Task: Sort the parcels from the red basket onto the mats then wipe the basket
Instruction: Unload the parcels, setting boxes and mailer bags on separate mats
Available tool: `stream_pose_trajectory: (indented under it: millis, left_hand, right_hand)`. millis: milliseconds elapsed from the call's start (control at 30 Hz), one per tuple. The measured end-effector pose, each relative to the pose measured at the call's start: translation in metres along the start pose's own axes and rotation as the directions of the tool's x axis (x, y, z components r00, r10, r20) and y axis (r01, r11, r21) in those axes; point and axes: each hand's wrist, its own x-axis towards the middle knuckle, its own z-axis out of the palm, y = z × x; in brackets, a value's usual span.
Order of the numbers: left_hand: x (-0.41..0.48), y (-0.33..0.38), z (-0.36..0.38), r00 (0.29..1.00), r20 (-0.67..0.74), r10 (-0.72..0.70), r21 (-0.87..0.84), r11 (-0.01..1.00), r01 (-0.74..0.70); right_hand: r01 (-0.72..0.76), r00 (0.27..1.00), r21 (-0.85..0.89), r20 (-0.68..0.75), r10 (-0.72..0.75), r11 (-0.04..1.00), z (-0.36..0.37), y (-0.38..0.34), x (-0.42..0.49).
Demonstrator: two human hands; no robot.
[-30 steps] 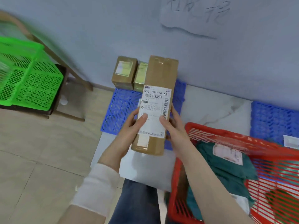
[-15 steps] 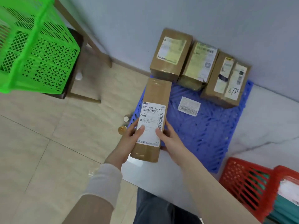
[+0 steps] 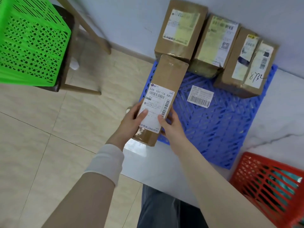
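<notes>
I hold a long brown cardboard parcel (image 3: 166,89) with a white shipping label above the left edge of the blue plastic mat (image 3: 218,129). My left hand (image 3: 133,119) grips its left side with the thumb on the label. My right hand (image 3: 171,124) grips its right side. Three brown boxes (image 3: 181,28), (image 3: 215,45), (image 3: 248,65) stand in a row at the back of the mat against the wall. The red basket (image 3: 269,183) is at the lower right, with teal parcels showing through its slats.
A loose barcode label (image 3: 200,95) lies on the mat. A green basket (image 3: 31,41) sits on a dark stool with wooden legs (image 3: 92,30) at upper left. The beige tiled floor lies to the left, a white marble slab under the mat. My jeans-clad knee (image 3: 164,209) is below.
The view has swung left and closer to the mat, so the red basket sits further out at the right. Both hands have carried the long parcel over the mat's left edge.
</notes>
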Motion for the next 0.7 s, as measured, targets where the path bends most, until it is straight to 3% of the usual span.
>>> stream_pose_trajectory:
  millis: [167,267,333,400,500,600,700]
  left_hand:
    - [-0.004,0.005,0.001,1.000,0.007,0.000,0.064,0.998,-0.001]
    - [-0.018,0.021,0.012,0.992,-0.114,0.055,0.148,0.988,-0.038]
    - [-0.032,0.035,0.022,0.965,-0.213,0.155,0.305,0.949,-0.085]
    - [-0.049,0.050,0.035,0.927,-0.238,0.290,0.511,0.849,-0.134]
    - [-0.081,0.073,0.061,0.881,-0.137,0.453,0.725,0.652,-0.222]
    - [-0.119,0.090,0.103,0.858,0.069,0.509,0.851,0.418,-0.317]
    - [-0.164,0.094,0.159,0.819,0.242,0.520,0.895,0.207,-0.396]
  right_hand:
    - [-0.047,0.999,-0.049,0.023,0.048,0.998,-0.004,-0.010,-0.007]
    - [-0.051,0.997,-0.154,-0.056,0.043,0.987,-0.013,-0.016,-0.023]
    - [-0.029,0.994,-0.255,-0.105,0.002,0.967,-0.025,-0.021,-0.039]
    - [0.008,0.988,-0.337,-0.141,-0.059,0.942,-0.038,-0.028,-0.059]
    - [0.125,0.961,-0.546,-0.142,-0.239,0.829,-0.061,-0.038,-0.097]
    - [0.228,0.904,-0.779,-0.054,-0.425,0.584,-0.094,-0.049,-0.142]
    - [0.210,0.854,-0.913,-0.004,-0.521,0.351,-0.141,-0.055,-0.193]
